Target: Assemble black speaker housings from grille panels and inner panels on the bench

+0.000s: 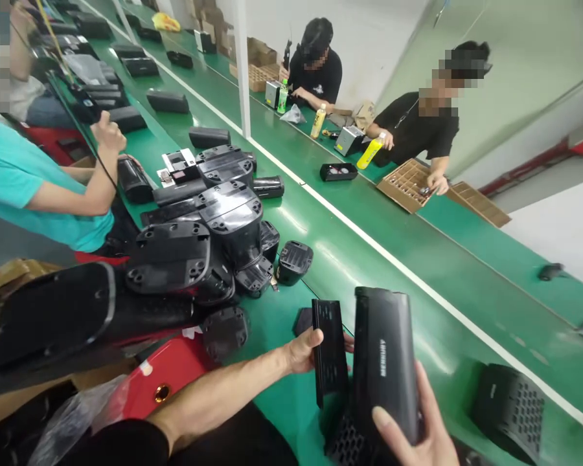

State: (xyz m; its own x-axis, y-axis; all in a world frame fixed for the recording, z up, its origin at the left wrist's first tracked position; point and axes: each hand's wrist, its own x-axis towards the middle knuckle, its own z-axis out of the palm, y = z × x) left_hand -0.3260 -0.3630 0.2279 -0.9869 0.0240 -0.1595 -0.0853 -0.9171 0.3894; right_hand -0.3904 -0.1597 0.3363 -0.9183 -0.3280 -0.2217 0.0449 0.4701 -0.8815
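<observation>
One ribbed plastic panel [328,349], one casing [385,362]

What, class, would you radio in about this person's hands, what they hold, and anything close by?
Left hand: black slotted panel. Right hand: black plastic housing. Both over green belt. Pile of black housings to the left.
</observation>
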